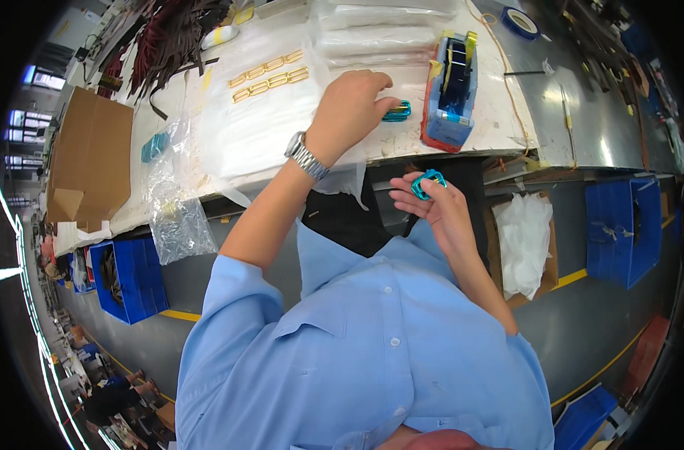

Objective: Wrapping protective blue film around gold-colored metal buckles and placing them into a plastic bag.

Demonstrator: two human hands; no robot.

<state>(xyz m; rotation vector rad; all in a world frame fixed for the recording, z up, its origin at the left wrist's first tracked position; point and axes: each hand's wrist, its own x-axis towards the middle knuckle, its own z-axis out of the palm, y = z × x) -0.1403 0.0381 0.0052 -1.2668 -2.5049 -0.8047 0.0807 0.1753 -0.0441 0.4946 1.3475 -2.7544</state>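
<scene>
Grips a teal-and-gold buckle-like piece [426,182] in the right hand [442,208], thumb pressed toward the fingers, just off the near edge of the worktable [495,97]; runs its long axis roughly from eight to two o'clock, taking twelve as the top of the view. At eleven o'clock from that grip, on the worktable, a second teal piece [396,112], tipped much the same way. Lies far nearer the left hand [349,105], about three o'clock from its palm and right at the thumb tip; cannot tell whether touching. Shows nothing between left thumb and forefinger, parted. Farther out from the second piece: between two and three o'clock, a blue-and-red tape dispenser [454,125]; at twelve, clear plastic packets [383,37]; between nine and ten, two rows of gold buckles [279,77]; near two, a blue tape roll [520,23]; at nine, well apart, a cardboard box [91,157]. No brand, label or writing legible on pieces, dispenser or box.
</scene>
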